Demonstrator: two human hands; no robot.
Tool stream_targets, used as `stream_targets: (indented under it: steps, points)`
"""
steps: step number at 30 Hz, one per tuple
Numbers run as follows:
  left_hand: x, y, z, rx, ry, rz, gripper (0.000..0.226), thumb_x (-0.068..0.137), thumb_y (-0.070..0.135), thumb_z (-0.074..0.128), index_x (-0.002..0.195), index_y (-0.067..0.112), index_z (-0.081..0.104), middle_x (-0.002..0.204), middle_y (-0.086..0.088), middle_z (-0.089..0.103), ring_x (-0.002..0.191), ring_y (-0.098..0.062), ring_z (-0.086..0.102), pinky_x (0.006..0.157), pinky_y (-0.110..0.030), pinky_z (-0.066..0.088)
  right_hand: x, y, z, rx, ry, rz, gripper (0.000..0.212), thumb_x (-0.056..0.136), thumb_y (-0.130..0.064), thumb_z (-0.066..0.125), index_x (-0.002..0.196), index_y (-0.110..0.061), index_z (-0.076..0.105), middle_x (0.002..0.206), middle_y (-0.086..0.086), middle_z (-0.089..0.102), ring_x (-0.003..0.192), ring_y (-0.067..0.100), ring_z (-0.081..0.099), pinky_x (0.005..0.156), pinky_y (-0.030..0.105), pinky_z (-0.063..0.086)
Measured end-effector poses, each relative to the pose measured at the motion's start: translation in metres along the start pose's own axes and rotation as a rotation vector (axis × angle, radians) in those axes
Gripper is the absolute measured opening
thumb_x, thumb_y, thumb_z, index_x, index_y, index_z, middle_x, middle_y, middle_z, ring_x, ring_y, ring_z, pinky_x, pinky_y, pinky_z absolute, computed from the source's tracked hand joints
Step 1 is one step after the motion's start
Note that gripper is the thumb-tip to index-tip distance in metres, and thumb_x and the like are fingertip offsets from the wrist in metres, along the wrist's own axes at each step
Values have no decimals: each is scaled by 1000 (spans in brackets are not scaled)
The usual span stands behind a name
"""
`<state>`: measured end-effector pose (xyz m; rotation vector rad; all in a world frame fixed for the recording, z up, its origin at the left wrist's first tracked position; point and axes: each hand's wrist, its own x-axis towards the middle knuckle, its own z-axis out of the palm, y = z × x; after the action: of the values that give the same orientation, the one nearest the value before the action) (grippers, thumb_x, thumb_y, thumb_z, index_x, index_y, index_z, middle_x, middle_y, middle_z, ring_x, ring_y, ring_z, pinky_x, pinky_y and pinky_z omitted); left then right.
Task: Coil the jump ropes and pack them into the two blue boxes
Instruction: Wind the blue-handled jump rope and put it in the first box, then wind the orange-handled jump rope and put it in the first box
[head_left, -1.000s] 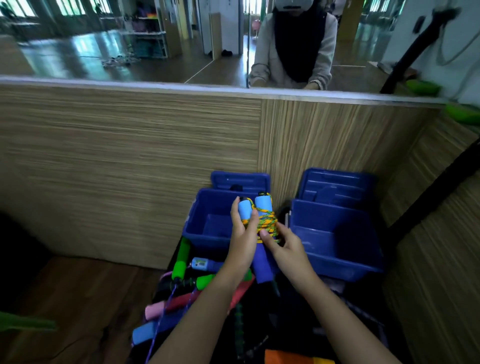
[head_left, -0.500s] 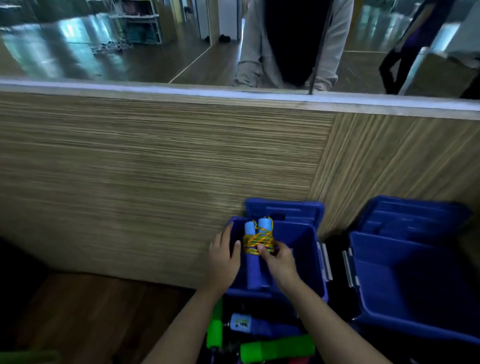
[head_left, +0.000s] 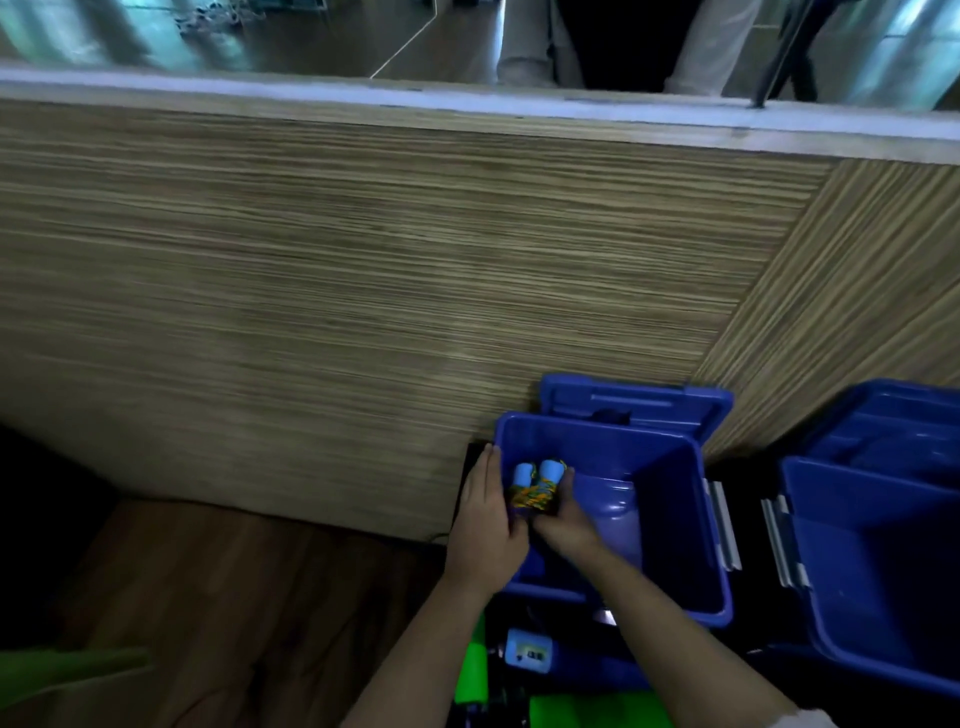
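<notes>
The coiled rope (head_left: 535, 488) — two light-blue handles upright side by side, bound by yellow-orange cord — now sits low inside the left box (head_left: 675, 499), at its left wall; half a second ago it stood higher, near the box's rim, and a second ago it was held up in front of both boxes. The left hand (head_left: 485, 519) lies along the outside of the bundle over the box's left rim, fingers (head_left: 488, 462) nearly straight and pressed against it, thumb side hidden. The right hand (head_left: 563, 519) has gone down into the box with the rope, its fingers curled round the bundle's right side and holding it. The box's lid (head_left: 634, 402) stands open against the wood wall (head_left: 363, 270). The right box (head_left: 883, 545) has slid toward the frame's right edge as the view swung left and down; it is cut off there, its lid open too. Near the bottom edge lie green handles (head_left: 470, 675) and a blue handle with a small counter (head_left: 527, 652) — less of that pile shows than before.
</notes>
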<state>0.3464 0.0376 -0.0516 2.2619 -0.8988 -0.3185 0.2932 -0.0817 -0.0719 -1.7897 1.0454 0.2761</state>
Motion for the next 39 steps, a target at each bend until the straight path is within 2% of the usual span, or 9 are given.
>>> stream_targets:
  steps: [4,9,12,16,20,24,29,36,39]
  points:
    - [0,-2,3,-15,11,-3,85,83,2,53,153,11,5,160,2,6,147,-12,5,100,4,-10,8,10,2,49,-138,-66,122,76,-21,74,141,-31,-29,141,2,42,119,17,50,100,28,40]
    - [2,-3,7,-9,35,1,86,80,-1,52,153,9,8,160,0,9,147,-15,7,104,0,-8,5,11,-3,-60,-25,-131,88,81,-6,67,147,-18,11,137,15,48,120,26,52,93,27,42]
    - [1,-1,6,-21,39,-6,84,78,-4,53,152,6,13,159,-5,14,147,-18,12,117,-16,6,0,6,-3,-154,-48,-85,99,82,-17,70,149,-17,-3,137,18,47,120,28,51,97,32,41]
    - [0,1,2,65,63,15,75,82,4,59,148,-1,24,155,-16,27,143,-30,27,112,-22,16,-18,-2,-12,-235,-119,-36,116,81,-36,71,145,-17,-25,143,16,41,127,29,45,100,29,37]
    - [-2,6,7,166,108,-27,63,81,11,58,139,-7,40,136,-28,49,116,-45,53,97,-52,44,-39,1,-17,-205,95,-181,91,84,-36,65,148,-2,10,135,23,45,123,38,46,95,32,40]
    - [-28,29,16,218,212,-19,59,81,27,40,128,-6,52,129,-26,55,113,-43,56,89,-53,49,-81,21,-36,-230,220,-327,58,90,-26,55,140,-6,33,131,20,45,119,38,46,95,41,43]
    - [-79,83,58,356,200,-9,52,81,28,44,124,2,59,130,-16,58,119,-33,56,97,-77,23,-138,92,-79,-222,403,-527,49,91,-13,52,137,0,41,131,19,46,122,35,46,105,36,36]
    - [-170,174,139,364,-56,159,57,77,40,45,126,16,61,139,-8,53,135,-25,43,108,-67,9,-203,225,-136,-257,514,-510,44,89,-14,56,131,-3,49,130,14,48,122,29,47,106,32,35]
    - [-214,189,172,364,-193,318,59,76,44,43,127,18,60,134,-1,58,129,-20,51,108,-66,21,-226,294,-154,-307,535,-381,42,86,-13,61,126,-1,54,124,19,52,114,36,53,100,37,41]
